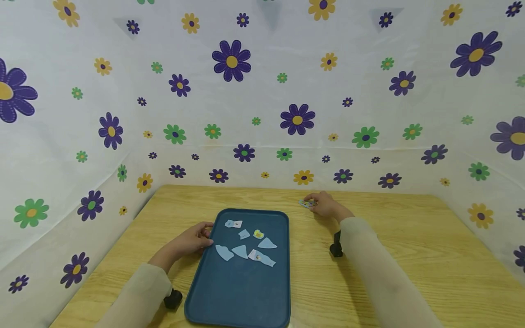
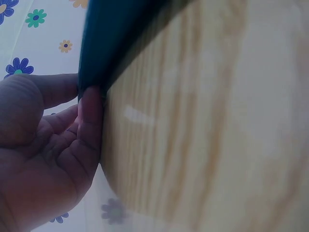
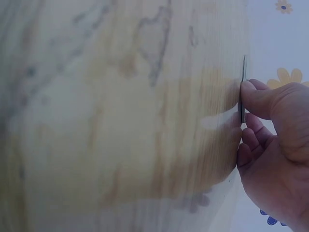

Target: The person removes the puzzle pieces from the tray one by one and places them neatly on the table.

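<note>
A dark blue tray [image 1: 242,291] lies on the table, bearing several flat light-blue pieces like cut card, among them one with a yellow patch [image 1: 258,234] and a long printed one [image 1: 261,258]. At the tray's left edge my left hand [image 1: 193,238] pinches the rim, thumb on one side and fingers on the other, as the left wrist view shows. Beyond the tray's far right corner, my right hand [image 1: 326,205] holds a thin, flat printed piece [image 1: 306,203] between thumb and fingers. Edge-on in the right wrist view, that piece [image 3: 243,67] stands close over the tabletop.
The wooden table [image 1: 369,214] runs back to a white flower-printed cloth [image 1: 262,91], which also hangs along both sides. A black wrist camera [image 1: 336,246] hangs under the right forearm, and another black one [image 1: 173,299] under the left.
</note>
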Demonstrator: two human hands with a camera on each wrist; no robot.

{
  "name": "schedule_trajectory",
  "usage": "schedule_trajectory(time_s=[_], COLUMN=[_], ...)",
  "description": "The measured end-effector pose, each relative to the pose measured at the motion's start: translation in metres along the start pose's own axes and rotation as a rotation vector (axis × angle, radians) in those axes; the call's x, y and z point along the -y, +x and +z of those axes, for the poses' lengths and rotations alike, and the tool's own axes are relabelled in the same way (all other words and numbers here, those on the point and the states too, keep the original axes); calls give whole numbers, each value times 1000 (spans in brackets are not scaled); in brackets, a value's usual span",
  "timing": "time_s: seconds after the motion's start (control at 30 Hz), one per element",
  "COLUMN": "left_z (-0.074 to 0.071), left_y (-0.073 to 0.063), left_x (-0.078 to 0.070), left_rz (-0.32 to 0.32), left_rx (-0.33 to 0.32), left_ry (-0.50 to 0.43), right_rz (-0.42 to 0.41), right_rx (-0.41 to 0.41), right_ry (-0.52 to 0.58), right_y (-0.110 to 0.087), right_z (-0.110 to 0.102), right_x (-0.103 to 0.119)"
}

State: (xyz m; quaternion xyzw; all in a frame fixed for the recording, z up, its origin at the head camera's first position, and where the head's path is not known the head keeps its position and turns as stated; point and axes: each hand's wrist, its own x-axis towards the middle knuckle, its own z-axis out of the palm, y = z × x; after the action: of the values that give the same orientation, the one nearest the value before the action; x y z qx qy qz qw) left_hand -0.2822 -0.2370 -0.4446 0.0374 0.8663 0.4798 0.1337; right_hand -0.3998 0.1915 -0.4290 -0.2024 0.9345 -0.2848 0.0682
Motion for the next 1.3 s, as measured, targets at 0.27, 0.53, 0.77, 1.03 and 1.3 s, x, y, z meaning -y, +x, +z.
schedule_trajectory(time_s=[0.27, 0.53, 0.77, 1.03, 1.3], left_z=[3, 6, 8, 8, 7], left_y=[0, 1, -4, -5, -4], left_x=[-1, 1, -4, -11, -14], left_rz=[14, 4, -36, -79, -99], left_rx=[-11, -65, -173, -218, -228], left_ry=[0, -16, -26, -28, -15], right_rz=[5, -18, -26, -21, -15], right_rx=[-10, -10, 1, 12, 22], right_ry=[-19, 23, 37, 51, 102], right_y=[-2, -3, -4, -5, -8], right_z=[-1, 0, -2, -4, -5], right_x=[-3, -3, -1, 2, 4])
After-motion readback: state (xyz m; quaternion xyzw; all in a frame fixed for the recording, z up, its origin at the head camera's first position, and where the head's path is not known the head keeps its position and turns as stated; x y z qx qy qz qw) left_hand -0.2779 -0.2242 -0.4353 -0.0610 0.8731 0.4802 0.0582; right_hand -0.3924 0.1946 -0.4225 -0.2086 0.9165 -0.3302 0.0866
